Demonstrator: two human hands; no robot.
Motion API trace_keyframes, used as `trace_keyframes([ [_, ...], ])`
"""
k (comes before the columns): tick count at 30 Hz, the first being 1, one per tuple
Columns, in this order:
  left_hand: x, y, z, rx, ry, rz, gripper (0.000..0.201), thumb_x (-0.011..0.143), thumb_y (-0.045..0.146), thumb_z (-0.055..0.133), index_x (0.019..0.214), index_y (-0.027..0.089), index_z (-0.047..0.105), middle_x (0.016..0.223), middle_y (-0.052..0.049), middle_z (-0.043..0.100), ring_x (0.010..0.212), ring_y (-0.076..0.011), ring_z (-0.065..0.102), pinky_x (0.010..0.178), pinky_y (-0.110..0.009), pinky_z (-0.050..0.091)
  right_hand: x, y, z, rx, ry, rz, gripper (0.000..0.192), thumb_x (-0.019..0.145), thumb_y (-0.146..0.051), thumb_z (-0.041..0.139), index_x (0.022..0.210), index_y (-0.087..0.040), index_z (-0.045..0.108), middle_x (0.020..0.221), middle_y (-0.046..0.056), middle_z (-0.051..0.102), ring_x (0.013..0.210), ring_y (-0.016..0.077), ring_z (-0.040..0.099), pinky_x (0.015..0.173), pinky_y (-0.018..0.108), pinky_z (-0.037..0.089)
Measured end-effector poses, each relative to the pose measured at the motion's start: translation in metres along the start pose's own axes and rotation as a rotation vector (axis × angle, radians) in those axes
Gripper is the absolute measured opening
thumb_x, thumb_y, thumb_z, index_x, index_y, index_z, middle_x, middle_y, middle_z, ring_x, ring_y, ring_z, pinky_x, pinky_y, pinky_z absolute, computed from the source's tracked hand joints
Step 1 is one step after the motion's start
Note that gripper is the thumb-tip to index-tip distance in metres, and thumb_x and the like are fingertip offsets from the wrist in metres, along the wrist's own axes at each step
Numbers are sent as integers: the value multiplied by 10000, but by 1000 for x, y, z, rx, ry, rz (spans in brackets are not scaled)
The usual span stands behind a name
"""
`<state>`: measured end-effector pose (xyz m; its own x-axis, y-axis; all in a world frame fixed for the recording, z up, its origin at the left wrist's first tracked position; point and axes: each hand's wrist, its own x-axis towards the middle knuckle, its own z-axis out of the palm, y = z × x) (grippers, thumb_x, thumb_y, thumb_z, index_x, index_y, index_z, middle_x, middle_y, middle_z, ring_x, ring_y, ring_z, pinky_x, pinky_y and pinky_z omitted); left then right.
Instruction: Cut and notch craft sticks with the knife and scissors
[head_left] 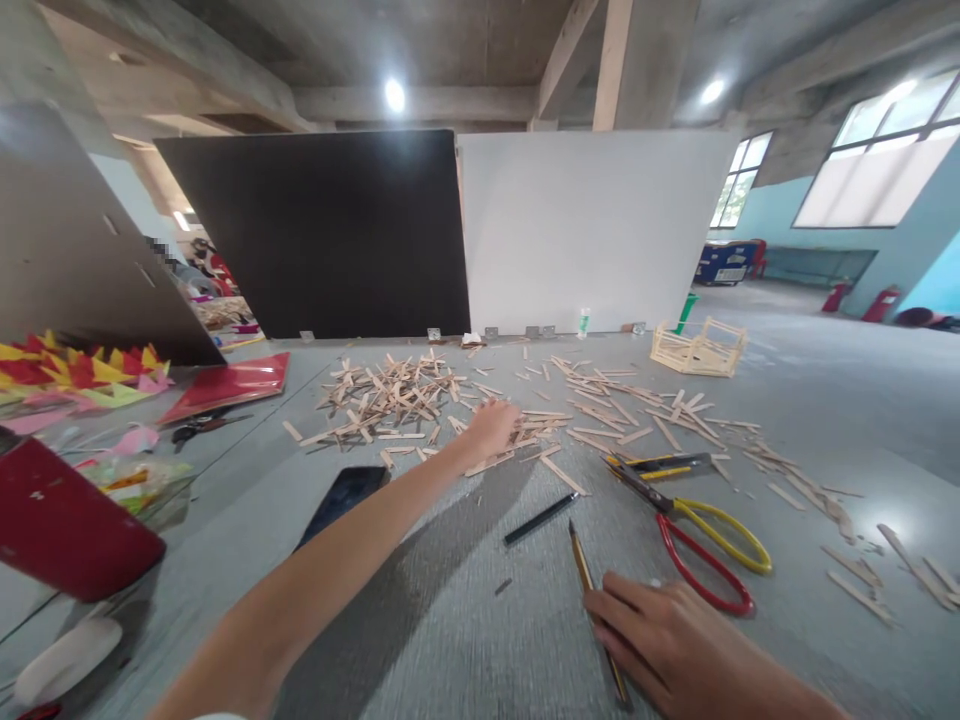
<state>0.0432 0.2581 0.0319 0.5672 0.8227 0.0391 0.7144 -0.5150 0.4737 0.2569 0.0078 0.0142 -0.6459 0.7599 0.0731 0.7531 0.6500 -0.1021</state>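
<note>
My left hand [491, 428] reaches far forward over the grey table [465, 620], its fingers down among scattered wooden craft sticks [390, 395]. Whether it grips a stick I cannot tell. My right hand [675, 645] lies flat near the front edge, resting on a yellow-and-black pencil [581, 555] that runs under the fingers. Beside it lie scissors [705, 545] with one red and one yellow handle, and a black pen [540, 518].
A dark phone [345, 498] lies under my left forearm. A yellow utility knife [664, 463] sits above the scissors. A stick-built frame [699, 348] stands at the far right. Red paper [229, 383], coloured paper shapes [82, 372] and a red box [67, 530] fill the left side.
</note>
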Motion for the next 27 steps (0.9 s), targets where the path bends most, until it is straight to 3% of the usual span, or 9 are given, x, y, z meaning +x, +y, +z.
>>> trace_keyframes([
  [8,-12,-7,-26,-294,46,-144,348,1022,350,668,1318,171,633,1326,-106,648,1112,-276,680,929,-473,596,0,1,0,34,-5,22,205,1067,-160,460,1122,-233,644,990,29,703,761,226,714,649,368,465],
  [15,-55,9,-32,-609,-114,-118,345,1024,347,668,1314,165,630,1297,-110,660,1079,-258,692,907,-461,604,0,1,-1,87,-6,55,214,1073,-178,458,1140,-244,650,1019,26,713,808,213,730,691,354,490],
  [21,-78,11,-28,-659,-129,-139,327,1024,343,668,1296,164,639,1280,-106,667,1064,-252,695,899,-453,606,1,3,-1,99,-5,42,225,1075,-176,429,1105,-237,643,1032,40,719,829,224,744,698,351,519],
  [27,-90,8,-29,-673,-86,-173,324,1025,344,667,1294,166,641,1286,-106,666,1073,-254,692,908,-457,602,1,9,2,84,111,81,250,1032,-154,467,1072,-236,701,929,47,739,739,185,740,649,273,556],
])
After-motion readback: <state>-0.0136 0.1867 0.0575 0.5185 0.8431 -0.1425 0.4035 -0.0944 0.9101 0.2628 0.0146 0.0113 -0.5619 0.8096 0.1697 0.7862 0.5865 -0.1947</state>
